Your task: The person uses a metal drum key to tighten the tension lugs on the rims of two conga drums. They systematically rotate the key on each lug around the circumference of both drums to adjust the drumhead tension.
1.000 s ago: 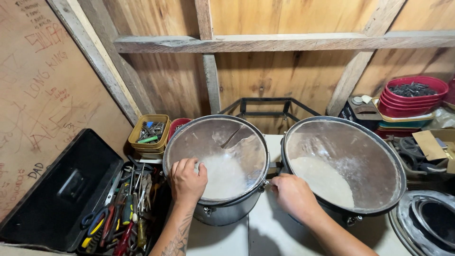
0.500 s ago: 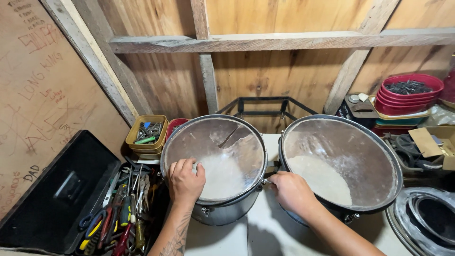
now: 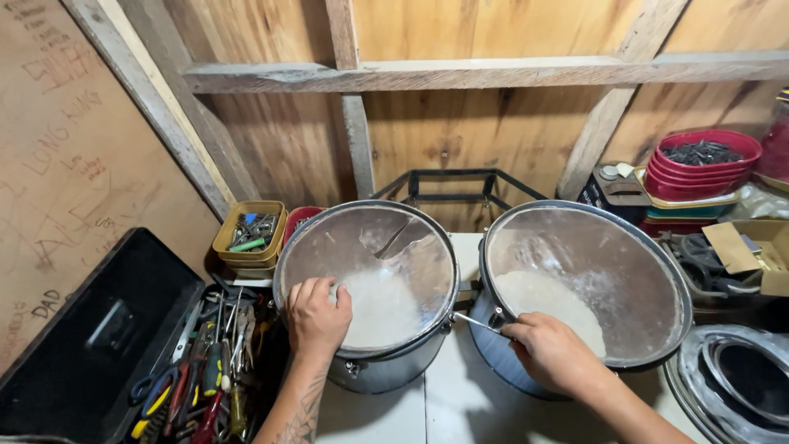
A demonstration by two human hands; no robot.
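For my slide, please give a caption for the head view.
Left hand rests on a torn drum; right hand holds a thin metal tool.

Premises are a small workshop or shed. Far wall is bare plywood point(image 3: 493, 140) on exposed timber studs point(image 3: 349, 99). An open toolbox point(image 3: 123, 353) of hand tools sits near left; stacked red trays point(image 3: 699, 168) of hardware stand far right.

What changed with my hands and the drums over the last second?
The right hand pulled back from the gap between the two drums, now holding a thin metal rod whose tip points at the left drum rim. The left hand stayed pressed on that drum's torn head; the right drum did not move.
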